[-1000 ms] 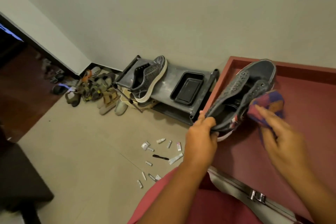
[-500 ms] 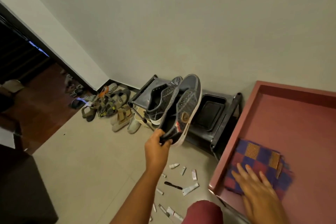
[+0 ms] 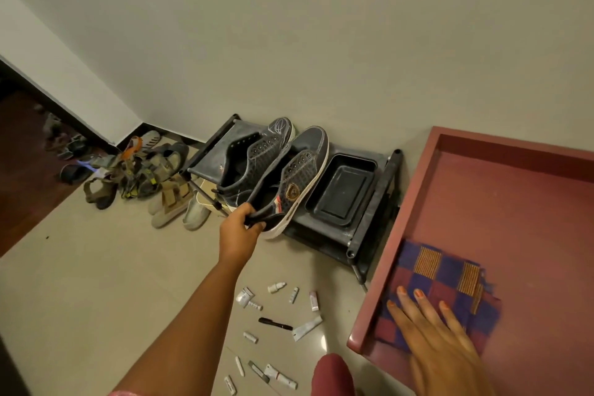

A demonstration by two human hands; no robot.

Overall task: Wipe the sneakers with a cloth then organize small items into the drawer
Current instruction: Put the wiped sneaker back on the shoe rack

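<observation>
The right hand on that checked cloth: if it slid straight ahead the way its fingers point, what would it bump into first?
Probably the drawer's left wall: the right hand lies flat on the cloth, fingers angled up-left.

A home entryway: shoe rack (image 3: 369, 202), heaped sandals (image 3: 138, 177) on tiled floor (image 3: 96, 283).

Woven checked cloth (image 3: 440, 286), matt canvas sneaker (image 3: 289, 183), glossy floor tiles (image 3: 96, 283), black plastic tray (image 3: 340, 190).

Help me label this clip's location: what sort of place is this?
Probably a home entryway or shoe corner: a low dark shoe rack stands against the wall, a heap of sandals lies on the tiled floor, and a reddish drawer stands open nearby.
</observation>
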